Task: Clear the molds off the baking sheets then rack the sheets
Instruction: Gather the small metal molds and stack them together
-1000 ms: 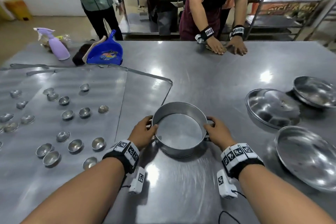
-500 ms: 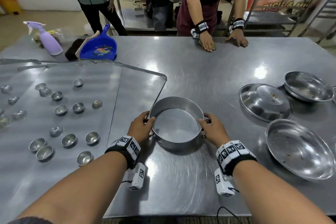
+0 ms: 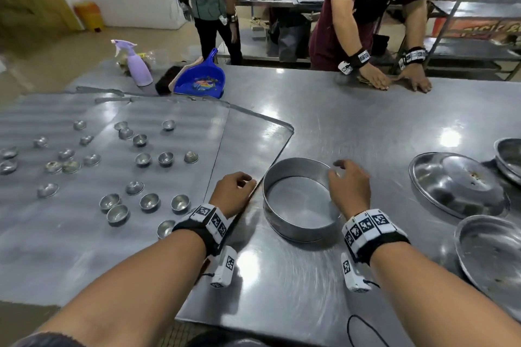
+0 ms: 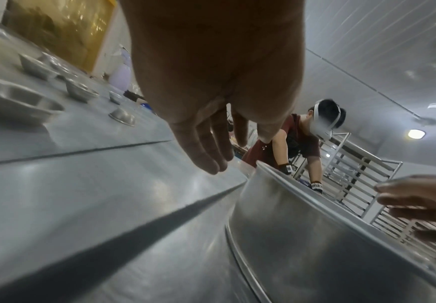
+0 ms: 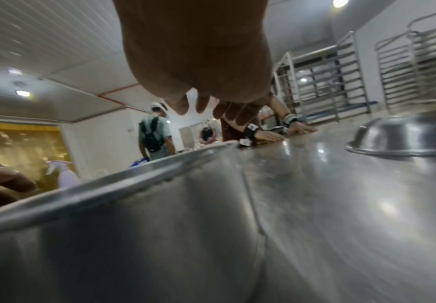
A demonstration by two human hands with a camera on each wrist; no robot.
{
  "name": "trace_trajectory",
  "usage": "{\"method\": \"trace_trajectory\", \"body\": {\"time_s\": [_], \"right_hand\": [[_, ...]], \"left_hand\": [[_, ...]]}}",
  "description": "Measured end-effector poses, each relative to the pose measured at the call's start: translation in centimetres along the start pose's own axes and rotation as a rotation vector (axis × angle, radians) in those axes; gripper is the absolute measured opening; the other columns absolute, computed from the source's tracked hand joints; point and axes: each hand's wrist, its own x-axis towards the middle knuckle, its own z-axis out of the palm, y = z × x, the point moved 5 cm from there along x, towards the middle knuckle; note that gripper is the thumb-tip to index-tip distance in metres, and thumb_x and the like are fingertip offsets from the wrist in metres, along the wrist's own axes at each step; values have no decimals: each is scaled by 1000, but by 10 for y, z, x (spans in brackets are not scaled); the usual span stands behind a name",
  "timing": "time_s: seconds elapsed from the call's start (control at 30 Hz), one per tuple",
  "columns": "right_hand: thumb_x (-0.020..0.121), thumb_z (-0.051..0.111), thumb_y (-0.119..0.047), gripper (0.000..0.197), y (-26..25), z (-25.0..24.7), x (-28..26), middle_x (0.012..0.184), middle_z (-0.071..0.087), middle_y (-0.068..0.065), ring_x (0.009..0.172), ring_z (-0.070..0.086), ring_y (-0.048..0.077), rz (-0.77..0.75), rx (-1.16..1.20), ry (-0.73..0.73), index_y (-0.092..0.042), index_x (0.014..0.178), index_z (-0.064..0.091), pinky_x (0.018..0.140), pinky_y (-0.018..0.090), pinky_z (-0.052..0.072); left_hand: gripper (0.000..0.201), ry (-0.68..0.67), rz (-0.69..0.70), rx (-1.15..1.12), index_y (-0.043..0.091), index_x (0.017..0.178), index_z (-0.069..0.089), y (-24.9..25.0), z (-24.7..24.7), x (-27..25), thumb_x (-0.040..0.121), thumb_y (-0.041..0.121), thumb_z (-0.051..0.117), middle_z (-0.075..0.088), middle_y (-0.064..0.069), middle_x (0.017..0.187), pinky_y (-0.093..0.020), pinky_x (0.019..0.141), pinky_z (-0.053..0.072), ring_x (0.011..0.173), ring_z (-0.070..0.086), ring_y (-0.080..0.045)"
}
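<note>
Head view: hands (image 3: 232, 191) beside pan (image 3: 298, 222)

**Metal nearly everywhere, brushed or polished**

The table (image 3: 352, 127) is steel with a brushed sheen, fine swirled scratches catching the lamps. The baking sheets (image 3: 84, 248) look duller — grey, matt metal with faint ripples. The small molds (image 3: 149, 201) on them are thin bright metal, shiny inside. The round pan (image 3: 298, 229) has a satin, slightly cloudy metal wall and a rolled rim. The shallow bowls (image 3: 490, 256) and the domed lid (image 3: 456, 183) are polished and mirror-like, lightly speckled. The dustpan (image 3: 201, 77) is glossy blue plastic; the spray bottle (image 3: 138, 69) is smooth lilac plastic.
</note>
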Motion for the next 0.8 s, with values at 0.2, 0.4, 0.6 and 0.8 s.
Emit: {"method": "trace_trajectory", "body": {"time_s": [0.2, 0.4, 0.6, 0.8], "right_hand": [[95, 57, -31, 21, -97, 59, -8, 111, 64, 6, 110, 54, 27, -254, 31, -119, -18, 106, 69, 94, 39, 44], [95, 57, -39, 22, -165, 142, -46, 115, 61, -1, 99, 60, 19, -428, 26, -359, -23, 107, 67, 83, 31, 44], [93, 59, -41, 29, -198, 214, -85, 120, 60, 0, 99, 61, 19, -454, -68, -576, -25, 117, 64, 85, 32, 47], [91, 62, -42, 37, -202, 255, -109, 125, 60, 1, 102, 61, 19, -371, -126, -659, -25, 124, 60, 89, 34, 50]], "left_hand": [[24, 137, -49, 49, 22, 103, 72, -37, -71, -10, 92, 41, 64, 73, 4, 90, -32, 79, 57, 81, 69, -14], [18, 260, -182, 93, 19, 105, 70, -97, -140, -32, 93, 32, 65, 73, 0, 93, -29, 83, 53, 86, 67, -17], [21, 259, -282, 95, 23, 110, 68, -151, -193, -46, 92, 34, 64, 68, -2, 100, -33, 86, 55, 89, 67, -20], [31, 207, -250, 171, 26, 120, 68, -180, -219, -35, 89, 30, 65, 66, -3, 104, -28, 87, 48, 93, 64, -19]]}}
